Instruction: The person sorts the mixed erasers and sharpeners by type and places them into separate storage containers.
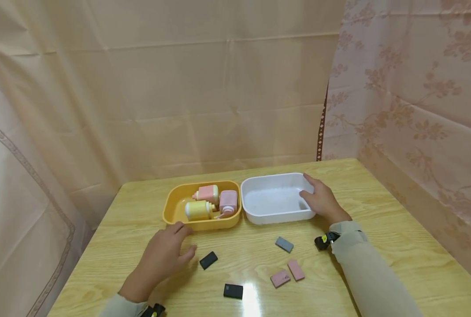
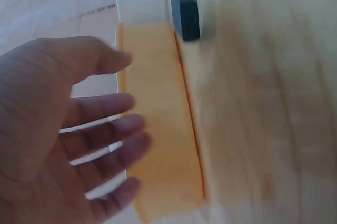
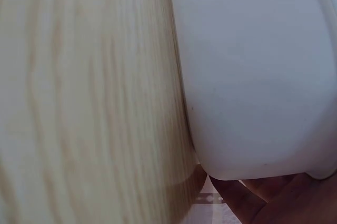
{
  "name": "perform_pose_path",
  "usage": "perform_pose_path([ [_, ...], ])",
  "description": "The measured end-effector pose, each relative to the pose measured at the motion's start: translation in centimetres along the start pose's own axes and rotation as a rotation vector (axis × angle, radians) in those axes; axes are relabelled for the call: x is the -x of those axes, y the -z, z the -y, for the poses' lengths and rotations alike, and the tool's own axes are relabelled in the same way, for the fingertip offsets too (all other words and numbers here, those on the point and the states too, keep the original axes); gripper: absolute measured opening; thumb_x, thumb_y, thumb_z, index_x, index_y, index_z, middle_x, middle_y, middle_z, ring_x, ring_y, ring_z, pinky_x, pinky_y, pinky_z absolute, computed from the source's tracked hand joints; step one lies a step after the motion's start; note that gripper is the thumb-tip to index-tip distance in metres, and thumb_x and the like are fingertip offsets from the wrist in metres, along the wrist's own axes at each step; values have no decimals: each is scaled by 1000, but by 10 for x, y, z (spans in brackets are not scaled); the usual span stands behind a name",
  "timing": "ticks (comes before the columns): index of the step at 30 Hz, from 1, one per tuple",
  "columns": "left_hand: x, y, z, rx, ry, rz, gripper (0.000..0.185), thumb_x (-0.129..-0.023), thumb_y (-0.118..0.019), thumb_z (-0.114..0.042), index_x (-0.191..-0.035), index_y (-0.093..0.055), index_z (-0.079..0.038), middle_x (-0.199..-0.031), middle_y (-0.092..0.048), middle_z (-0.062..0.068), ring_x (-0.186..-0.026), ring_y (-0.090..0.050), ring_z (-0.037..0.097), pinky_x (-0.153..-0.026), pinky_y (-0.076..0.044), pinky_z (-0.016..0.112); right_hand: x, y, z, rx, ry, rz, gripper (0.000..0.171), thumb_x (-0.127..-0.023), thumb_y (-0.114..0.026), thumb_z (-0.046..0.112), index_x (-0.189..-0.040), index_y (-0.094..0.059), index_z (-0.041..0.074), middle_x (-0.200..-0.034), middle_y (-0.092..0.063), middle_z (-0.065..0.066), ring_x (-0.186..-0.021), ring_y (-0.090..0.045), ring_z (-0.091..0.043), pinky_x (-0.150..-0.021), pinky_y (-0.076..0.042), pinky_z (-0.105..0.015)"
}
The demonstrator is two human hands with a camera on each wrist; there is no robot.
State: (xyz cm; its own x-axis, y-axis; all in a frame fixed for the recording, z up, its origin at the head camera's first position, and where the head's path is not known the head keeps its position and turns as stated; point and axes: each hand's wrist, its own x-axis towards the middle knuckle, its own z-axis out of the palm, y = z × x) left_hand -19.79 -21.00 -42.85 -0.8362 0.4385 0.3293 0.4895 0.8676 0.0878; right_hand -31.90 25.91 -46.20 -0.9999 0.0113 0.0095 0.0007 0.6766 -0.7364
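The wooden worktop (image 1: 378, 211) is backed and flanked by hanging cloth, and its right and near parts lie bare. At its middle two tubs stand side by side, walls nearly touching: a white tub (image 1: 275, 200) on the right and a yellow tub (image 1: 176, 211) on the left, which holds three small pink and cream bottles (image 1: 213, 202) lying down.

The right hand (image 1: 320, 200) grips the white tub's right end, fingers over the rim and into the tub. The right wrist view shows only the tub's outer wall (image 3: 253, 76), the wood grain beside it and a bit of the hand below.

The left hand (image 1: 161, 257) rests with fingers spread and relaxed, holding nothing, its fingertips at the yellow tub's near wall. The left wrist view shows that open palm (image 2: 47, 129) beside the yellow wall (image 2: 158, 129), which the head view cannot show.

Small flat blocks lie loose in front of the tubs: two black blocks (image 1: 208, 260), one just beside the left hand, a grey block (image 1: 284, 244) and two pink blocks (image 1: 287, 274) touching. No writing can be read anywhere.
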Motion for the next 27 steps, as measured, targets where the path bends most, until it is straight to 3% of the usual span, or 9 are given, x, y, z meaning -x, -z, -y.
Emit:
perform_pose_path([
  [5, 1, -6, -13, 35, 20, 204, 42, -86, -80, -48, -112, -72, -17, -106, -67, -4, -85, -59, 10, -77, -54, 36, 0, 0, 0, -5, -11, 5, 73, -105, -53, 26, -167, -17, 15, -170, -22, -22, -155, -22, -48, -120, -23, -65],
  [8, 0, -10, -17, 39, 37, 267, 44, -85, -80, -52, -113, -71, -19, -104, -64, -6, -84, -55, 7, -77, -52, 34, 0, 0, 0, -6, -13, 5, 73, -105, -53, 26, -167, -17, 15, -170, -22, -22, -155, -21, -48, -120, -23, -65],
  [16, -2, -11, -22, 75, 61, 352, 47, -83, -81, -55, -110, -72, -18, -93, -57, -9, -75, -49, 9, -68, -45, 33, 0, 0, -1, -11, -20, 3, 73, -104, -53, 26, -167, -17, 16, -170, -23, -22, -155, -22, -48, -120, -24, -66],
  [22, 1, -13, -24, 72, 29, 353, 36, -82, -82, -53, -97, -72, -22, -86, -56, -13, -71, -49, 6, -66, -45, 30, 0, 3, 0, -46, -37, 28, 74, -105, -55, 33, -167, -19, 18, -171, -22, -20, -156, -21, -47, -120, -22, -67],
  [27, 1, -14, -25, 88, 14, 353, 32, -82, -82, -49, -96, -73, -22, -84, -56, -14, -68, -48, 4, -63, -42, 27, -1, 8, 0, -80, -29, 45, 72, -106, -54, 37, -167, -21, 17, -172, -20, -17, -157, -17, -46, -121, -19, -67],
])
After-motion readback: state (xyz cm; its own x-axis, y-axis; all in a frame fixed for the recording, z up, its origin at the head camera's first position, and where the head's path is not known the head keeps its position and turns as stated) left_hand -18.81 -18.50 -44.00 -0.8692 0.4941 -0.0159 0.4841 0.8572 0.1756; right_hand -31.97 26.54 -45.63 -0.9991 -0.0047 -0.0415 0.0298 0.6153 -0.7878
